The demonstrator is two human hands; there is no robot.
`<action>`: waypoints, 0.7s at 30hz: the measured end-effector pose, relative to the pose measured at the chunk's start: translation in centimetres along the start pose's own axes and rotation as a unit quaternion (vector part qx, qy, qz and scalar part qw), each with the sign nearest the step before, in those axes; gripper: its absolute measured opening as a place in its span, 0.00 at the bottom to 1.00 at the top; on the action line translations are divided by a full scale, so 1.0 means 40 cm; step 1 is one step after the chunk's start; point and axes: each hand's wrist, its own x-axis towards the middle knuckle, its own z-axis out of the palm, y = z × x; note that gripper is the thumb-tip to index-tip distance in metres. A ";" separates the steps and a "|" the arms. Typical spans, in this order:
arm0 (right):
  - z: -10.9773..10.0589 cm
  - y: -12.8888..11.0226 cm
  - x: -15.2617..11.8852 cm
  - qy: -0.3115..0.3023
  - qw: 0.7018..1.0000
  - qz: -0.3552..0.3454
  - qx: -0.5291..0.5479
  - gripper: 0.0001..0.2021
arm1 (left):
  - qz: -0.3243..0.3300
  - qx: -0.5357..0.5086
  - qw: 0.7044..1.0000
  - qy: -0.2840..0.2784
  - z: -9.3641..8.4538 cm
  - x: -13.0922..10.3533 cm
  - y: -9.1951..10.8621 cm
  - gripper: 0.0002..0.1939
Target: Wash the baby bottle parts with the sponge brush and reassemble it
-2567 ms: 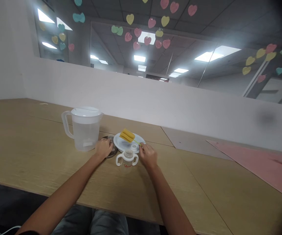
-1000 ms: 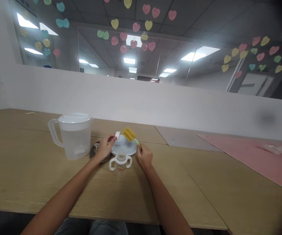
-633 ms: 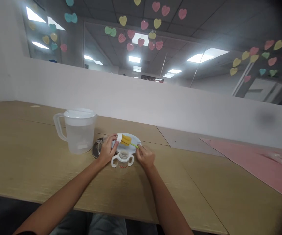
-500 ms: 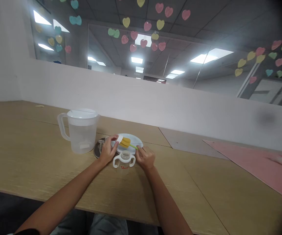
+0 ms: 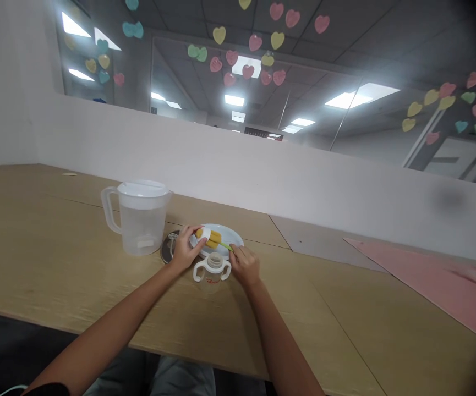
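Observation:
My left hand (image 5: 185,250) is closed on a white bottle collar ring (image 5: 206,233), holding it over a pale plate (image 5: 235,234). The yellow sponge head of a bottle brush (image 5: 215,238) passes through the ring, its tip showing on the left side. My right hand (image 5: 245,264) grips the brush's thin green handle. Just in front of both hands, a clear baby bottle (image 5: 212,280) with two white side handles stands upright without a lid. A small clear part (image 5: 172,237) rests on a dark round dish (image 5: 165,250) beside my left hand, partly hidden by it.
A large translucent jug (image 5: 142,220) with a white lid stands left of the plate, its handle pointing left. At the right lies a pink mat (image 5: 419,275) with a clear plastic item on it. The table (image 5: 97,264) meets a white wall behind.
The brush's sponge head has gone further left through the white ring, so its yellow tip now shows beyond it. The view has shifted slightly; the bottle, plate and jug stay put.

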 end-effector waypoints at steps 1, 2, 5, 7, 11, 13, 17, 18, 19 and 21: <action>0.000 0.003 0.001 -0.007 1.000 -0.002 -0.002 0.12 | -0.005 0.004 1.000 0.004 -0.001 0.003 -0.001 0.17; -0.001 0.006 0.002 -0.014 1.000 -0.004 -0.006 0.12 | -0.009 0.007 1.000 0.013 -0.002 0.006 -0.003 0.16; -0.005 0.016 0.005 -0.028 0.999 0.012 -0.025 0.13 | -0.010 0.018 0.997 0.070 -0.004 0.013 -0.012 0.16; -0.009 0.021 0.009 -0.020 0.997 0.065 -0.042 0.14 | 0.004 0.033 0.993 0.114 -0.007 0.016 -0.019 0.17; -0.017 0.019 0.018 -0.002 0.990 0.131 -0.053 0.16 | 0.057 0.068 0.990 0.113 -0.008 0.018 -0.033 0.17; -0.015 0.013 0.023 -0.035 0.996 0.076 -0.044 0.17 | 0.071 0.079 0.990 0.088 -0.004 0.015 -0.035 0.18; -0.007 0.014 0.023 -0.088 0.991 0.088 -0.054 0.18 | 0.061 0.095 0.990 0.078 -0.011 0.013 -0.045 0.17; -0.007 0.018 0.020 -0.088 0.987 0.117 -0.060 0.19 | 0.055 0.101 0.990 0.081 -0.020 0.013 -0.052 0.17; -0.007 0.024 0.018 -0.087 0.984 0.142 -0.064 0.19 | 0.050 0.109 0.990 0.079 -0.030 0.013 -0.061 0.17; -0.009 0.034 0.011 -0.089 0.979 0.173 -0.066 0.20 | 0.043 0.128 0.989 0.062 -0.054 0.007 -0.083 0.18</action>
